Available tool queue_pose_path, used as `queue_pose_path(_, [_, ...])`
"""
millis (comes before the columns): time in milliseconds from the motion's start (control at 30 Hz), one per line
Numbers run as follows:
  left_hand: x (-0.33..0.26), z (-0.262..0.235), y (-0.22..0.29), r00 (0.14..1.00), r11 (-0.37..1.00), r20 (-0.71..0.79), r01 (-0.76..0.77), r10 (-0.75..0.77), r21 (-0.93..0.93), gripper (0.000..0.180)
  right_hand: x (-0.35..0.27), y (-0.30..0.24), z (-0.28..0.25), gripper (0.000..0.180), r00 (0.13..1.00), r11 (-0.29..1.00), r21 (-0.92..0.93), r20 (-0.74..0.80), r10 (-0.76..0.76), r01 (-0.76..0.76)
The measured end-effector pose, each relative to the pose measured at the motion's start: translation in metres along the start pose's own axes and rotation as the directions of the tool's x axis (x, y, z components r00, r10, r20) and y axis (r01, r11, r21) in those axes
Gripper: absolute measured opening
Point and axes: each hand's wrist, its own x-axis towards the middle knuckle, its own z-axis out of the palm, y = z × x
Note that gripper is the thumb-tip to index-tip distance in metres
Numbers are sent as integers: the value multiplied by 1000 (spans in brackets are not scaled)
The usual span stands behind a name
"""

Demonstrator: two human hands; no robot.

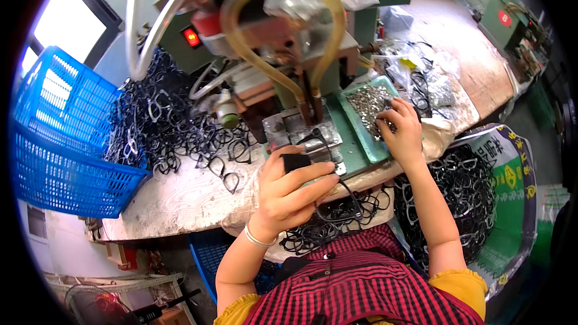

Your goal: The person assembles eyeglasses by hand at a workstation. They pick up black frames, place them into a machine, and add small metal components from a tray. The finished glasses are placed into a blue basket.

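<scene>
Frame (315, 135): left hand (288, 194) arches over it, fingers stretched rightward (grip unclear).
Tray (377, 153): right hand (402, 129) curls over metal bits (367, 103), pinch unclear.

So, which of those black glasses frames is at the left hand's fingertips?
The black frame over the metal plate below the yellowish hose, by the left hand; the other frames lie heaped or scattered.

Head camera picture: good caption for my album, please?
Right hand at a green tray of metal bits; left hand near black glasses frames.
</scene>
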Motion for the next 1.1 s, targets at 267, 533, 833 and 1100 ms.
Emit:
queue_pose_path(267, [-28,-1,22,990,987,-57,133,-128,95,32,38,-6,26,16,941,947,-23,118,-317,322])
queue_pose_path(533, [-105,-108,23,653,601,-688,700,-318,387,15,-18,26,-4,15,807,335,859,142,573,-388])
queue_pose_path(833, [-196,-75,-143,204,66,-277,897,-939,437,39,26,-38,27,17,909,504,801,115,400,-323])
queue_pose_path(1100, [-179,-88,-85,60,11,87,879,-994,-478,13,-32,-2,-39,14,907,844,418,-99,410,-336])
